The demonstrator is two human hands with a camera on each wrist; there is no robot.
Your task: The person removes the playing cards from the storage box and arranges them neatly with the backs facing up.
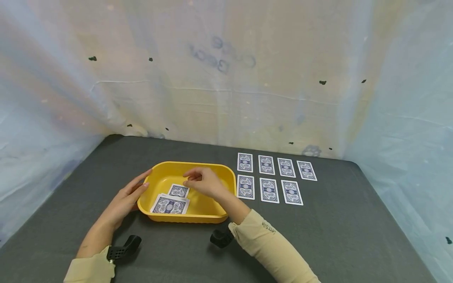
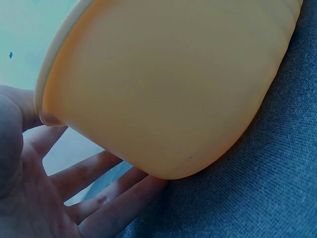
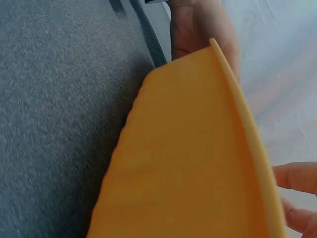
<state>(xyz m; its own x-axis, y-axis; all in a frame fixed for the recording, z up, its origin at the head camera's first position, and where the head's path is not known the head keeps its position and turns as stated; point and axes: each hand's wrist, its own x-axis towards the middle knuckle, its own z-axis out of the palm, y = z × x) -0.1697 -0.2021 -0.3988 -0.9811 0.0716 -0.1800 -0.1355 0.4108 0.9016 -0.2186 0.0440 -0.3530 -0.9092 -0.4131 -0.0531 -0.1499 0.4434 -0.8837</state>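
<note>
Left hand [image 1: 123,199] grips yellow tray [image 1: 189,219] rim at nine o'clock, fingertips part-hidden; right hand [image 1: 204,182], fingers loose, parted, at overlapping cards' [image 1: 169,205] two o'clock; contact unclear.

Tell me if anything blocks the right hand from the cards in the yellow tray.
Nothing visible does. The right hand is over the open top of the tray, close to the cards; the left hand is at the tray's left end, out of the way.
</note>
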